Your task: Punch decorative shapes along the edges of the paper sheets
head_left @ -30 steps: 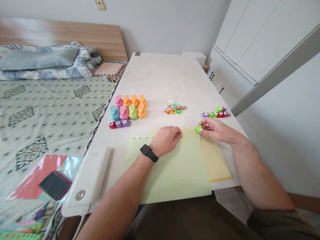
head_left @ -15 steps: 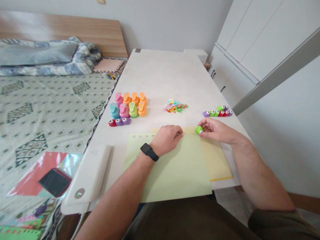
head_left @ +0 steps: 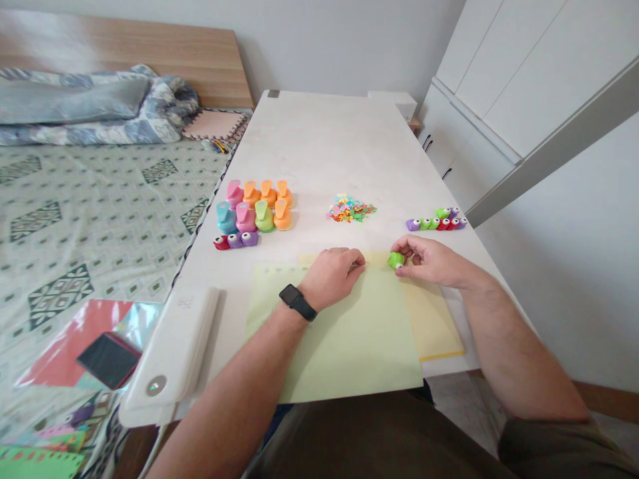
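Note:
A pale green sheet of paper (head_left: 349, 339) lies in front of me, with a row of punched holes near the left part of its far edge. My left hand (head_left: 335, 274), watch on the wrist, rests on that edge with its fingers curled and pinching the paper. At the sheet's far right corner, my right hand (head_left: 424, 259) grips a small green craft punch (head_left: 396, 260) between thumb and fingers. The punch sits right at the paper's edge; whether the paper is in its slot cannot be seen. Yellow paper (head_left: 434, 322) lies partly under the green sheet.
Larger craft punches (head_left: 263, 214) stand in rows at the left, small ones (head_left: 234, 241) before them. More small punches (head_left: 436, 223) line the right edge. Paper confetti (head_left: 351, 209) is heaped mid-table. A white device (head_left: 174, 352) with a cord lies at left, beside a bed (head_left: 110, 219).
The green punch and my right fingers have tilted slightly at the paper's edge. My left hand stays in place. The view has shifted a little.

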Available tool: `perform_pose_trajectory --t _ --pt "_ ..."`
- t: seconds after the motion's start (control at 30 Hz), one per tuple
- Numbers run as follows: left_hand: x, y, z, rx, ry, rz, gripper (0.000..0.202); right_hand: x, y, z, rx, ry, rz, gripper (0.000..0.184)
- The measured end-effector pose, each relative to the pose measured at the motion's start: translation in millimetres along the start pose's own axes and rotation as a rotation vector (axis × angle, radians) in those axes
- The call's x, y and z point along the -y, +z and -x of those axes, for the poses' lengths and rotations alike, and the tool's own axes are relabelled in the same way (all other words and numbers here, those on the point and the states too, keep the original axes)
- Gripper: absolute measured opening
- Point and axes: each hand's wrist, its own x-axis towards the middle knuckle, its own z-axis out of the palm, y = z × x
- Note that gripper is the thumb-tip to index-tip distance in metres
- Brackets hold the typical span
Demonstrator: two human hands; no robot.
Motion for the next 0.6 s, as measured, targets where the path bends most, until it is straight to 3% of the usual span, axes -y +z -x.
perform_pose_trajectory --t 0.6 --pt "-1.6 -0.7 0.3 -0.020 -0.008 0.060 0.012 -4.4 3.3 -1.1 0.005 -0.019 0.057 0.038"
